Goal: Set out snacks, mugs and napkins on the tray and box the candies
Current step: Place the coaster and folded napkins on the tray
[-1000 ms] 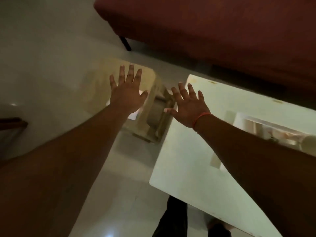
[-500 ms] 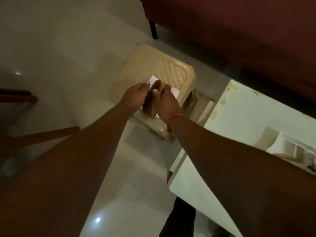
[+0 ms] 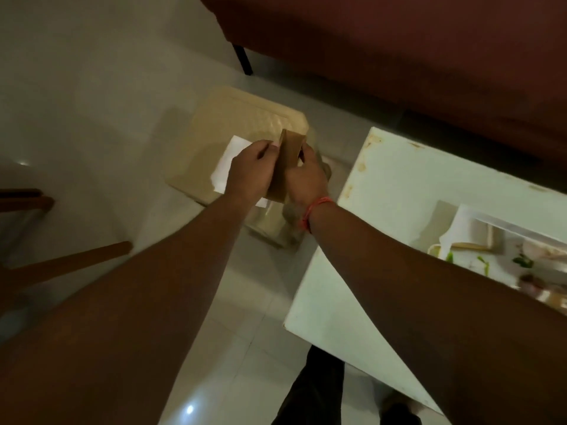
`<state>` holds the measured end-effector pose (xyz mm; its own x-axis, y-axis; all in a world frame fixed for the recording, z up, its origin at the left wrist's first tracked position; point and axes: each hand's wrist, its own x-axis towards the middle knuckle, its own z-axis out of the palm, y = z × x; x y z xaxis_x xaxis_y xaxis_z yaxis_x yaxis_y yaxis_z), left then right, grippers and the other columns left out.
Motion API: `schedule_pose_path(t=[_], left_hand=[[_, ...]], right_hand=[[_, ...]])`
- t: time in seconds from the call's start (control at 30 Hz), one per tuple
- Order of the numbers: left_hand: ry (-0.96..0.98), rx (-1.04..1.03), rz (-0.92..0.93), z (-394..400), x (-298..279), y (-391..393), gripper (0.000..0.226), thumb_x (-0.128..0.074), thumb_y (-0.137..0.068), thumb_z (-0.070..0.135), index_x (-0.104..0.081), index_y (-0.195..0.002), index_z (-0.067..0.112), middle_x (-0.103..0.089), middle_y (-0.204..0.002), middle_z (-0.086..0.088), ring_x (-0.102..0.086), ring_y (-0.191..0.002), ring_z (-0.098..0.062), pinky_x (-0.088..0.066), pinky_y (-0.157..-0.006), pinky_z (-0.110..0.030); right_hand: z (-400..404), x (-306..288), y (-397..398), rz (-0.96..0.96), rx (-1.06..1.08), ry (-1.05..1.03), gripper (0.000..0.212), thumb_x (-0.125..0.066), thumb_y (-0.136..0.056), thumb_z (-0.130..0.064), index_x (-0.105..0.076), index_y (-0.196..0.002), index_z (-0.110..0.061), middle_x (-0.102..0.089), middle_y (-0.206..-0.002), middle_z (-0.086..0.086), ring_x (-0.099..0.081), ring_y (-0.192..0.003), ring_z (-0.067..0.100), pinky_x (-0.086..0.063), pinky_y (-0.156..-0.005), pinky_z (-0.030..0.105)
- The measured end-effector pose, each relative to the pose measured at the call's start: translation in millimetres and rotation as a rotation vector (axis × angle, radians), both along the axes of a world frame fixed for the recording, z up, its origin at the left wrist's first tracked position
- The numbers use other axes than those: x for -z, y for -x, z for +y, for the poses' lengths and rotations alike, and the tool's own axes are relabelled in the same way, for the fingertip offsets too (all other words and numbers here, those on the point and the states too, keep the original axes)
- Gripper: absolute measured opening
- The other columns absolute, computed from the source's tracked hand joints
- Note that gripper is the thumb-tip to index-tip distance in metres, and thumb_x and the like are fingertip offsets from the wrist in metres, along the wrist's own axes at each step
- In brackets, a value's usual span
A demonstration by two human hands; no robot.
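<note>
A flat brown box-like piece (image 3: 288,157) stands on edge between my two hands above a beige plastic stool (image 3: 245,118). My left hand (image 3: 253,168) grips its left side and my right hand (image 3: 306,176) grips its right side. White paper napkins (image 3: 228,161) lie on the stool under my hands, partly hidden. A white tray (image 3: 469,216) sits at the right on a pale table (image 3: 383,210), holding blurred items I cannot make out.
A dark red sofa (image 3: 399,50) with a black leg fills the top right. Wooden chair legs (image 3: 67,262) stand at the left over the pale tiled floor. My dark trouser legs (image 3: 316,388) show at the bottom.
A second ago both hands were spread open over the stool. They closed on the brown piece and have lifted it a little, holding it on edge.
</note>
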<state>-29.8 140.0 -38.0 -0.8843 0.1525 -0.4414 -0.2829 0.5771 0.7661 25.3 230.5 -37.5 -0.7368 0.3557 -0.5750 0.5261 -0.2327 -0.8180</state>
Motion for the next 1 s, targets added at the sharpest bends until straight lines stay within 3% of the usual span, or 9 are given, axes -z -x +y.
schedule_pose_path(t=[0.13,0.23,0.37,0.5,0.57,0.67,0.8,0.93,1.0], left_hand=[[-0.002,0.103,-0.014,74,-2,-59,0.040,-0.039,-0.099,0.051,-0.063,-0.118,0.026,-0.069,-0.115,0.001,-0.066,-0.103,-0.021,-0.054,-0.095,-0.046],[-0.110,0.154,-0.139,131,1,-117,0.038,-0.041,-0.097,0.050,-0.066,-0.112,0.026,-0.070,-0.111,-0.002,-0.067,-0.102,-0.023,-0.055,-0.093,-0.051],[-0.114,0.247,-0.236,189,6,-205,0.033,-0.042,-0.089,0.059,-0.066,-0.092,0.037,-0.070,-0.107,0.002,-0.068,-0.100,-0.022,-0.056,-0.090,-0.051],[-0.142,0.249,-0.363,222,19,-264,0.032,-0.044,-0.086,0.059,-0.068,-0.083,0.038,-0.072,-0.104,-0.001,-0.070,-0.098,-0.025,-0.057,-0.089,-0.053],[-0.141,0.261,-0.413,232,31,-280,0.031,-0.044,-0.088,0.057,-0.068,-0.086,0.037,-0.072,-0.107,-0.002,-0.069,-0.100,-0.025,-0.056,-0.090,-0.052],[-0.113,0.266,-0.451,240,45,-293,0.035,-0.044,-0.092,0.058,-0.067,-0.104,0.035,-0.070,-0.114,-0.001,-0.067,-0.104,-0.023,-0.054,-0.095,-0.049],[-0.114,0.251,-0.453,248,57,-299,0.045,-0.043,-0.097,0.056,-0.061,-0.127,0.028,-0.067,-0.119,0.003,-0.066,-0.107,-0.018,-0.056,-0.094,-0.044],[-0.099,0.268,-0.408,252,59,-297,0.042,-0.042,-0.096,0.056,-0.063,-0.122,0.030,-0.067,-0.118,0.003,-0.065,-0.108,-0.020,-0.054,-0.096,-0.046],[-0.092,0.267,-0.396,254,59,-295,0.044,-0.041,-0.095,0.057,-0.062,-0.124,0.030,-0.067,-0.119,0.002,-0.064,-0.111,-0.021,-0.052,-0.098,-0.046]], right_hand=[[69,-6,-66,0.000,0.077,-0.048,0.050,-0.051,-0.100,-0.013,-0.042,-0.147,-0.026,-0.056,-0.101,-0.022,-0.055,-0.079,0.000,-0.042,-0.051,0.000],[117,-11,-133,-0.032,0.178,-0.083,0.049,-0.053,-0.097,-0.014,-0.046,-0.143,-0.032,-0.048,-0.088,-0.033,-0.059,-0.066,-0.006,-0.037,-0.042,-0.001],[168,-7,-223,-0.112,0.284,-0.084,0.029,-0.053,-0.093,-0.021,-0.058,-0.100,-0.049,-0.064,-0.078,-0.029,-0.063,-0.068,-0.015,-0.042,-0.044,0.004],[198,6,-283,-0.194,0.343,-0.065,0.045,-0.049,-0.089,-0.012,-0.059,-0.082,-0.056,-0.066,-0.072,-0.033,-0.063,-0.065,-0.014,-0.044,-0.045,0.007],[206,14,-299,-0.228,0.366,-0.051,0.047,-0.049,-0.087,-0.008,-0.061,-0.093,-0.053,-0.070,-0.080,-0.020,-0.068,-0.069,-0.002,-0.050,-0.052,0.016],[213,25,-309,-0.237,0.358,-0.015,0.049,-0.048,-0.085,-0.002,-0.056,-0.125,-0.029,-0.070,-0.098,-0.004,-0.069,-0.085,0.015,-0.054,-0.058,0.022],[222,34,-312,-0.250,0.328,0.009,0.061,-0.045,-0.084,0.002,-0.049,-0.136,-0.028,-0.070,-0.109,0.006,-0.070,-0.090,0.023,-0.063,-0.066,0.037],[226,36,-309,-0.246,0.327,0.019,0.062,-0.045,-0.086,0.002,-0.046,-0.140,-0.029,-0.067,-0.114,0.007,-0.068,-0.084,0.017,-0.053,-0.051,0.023],[228,37,-306,-0.250,0.329,0.024,0.069,-0.045,-0.085,0.003,-0.039,-0.146,-0.029,-0.065,-0.117,0.005,-0.067,-0.088,0.016,-0.053,-0.055,0.023]])
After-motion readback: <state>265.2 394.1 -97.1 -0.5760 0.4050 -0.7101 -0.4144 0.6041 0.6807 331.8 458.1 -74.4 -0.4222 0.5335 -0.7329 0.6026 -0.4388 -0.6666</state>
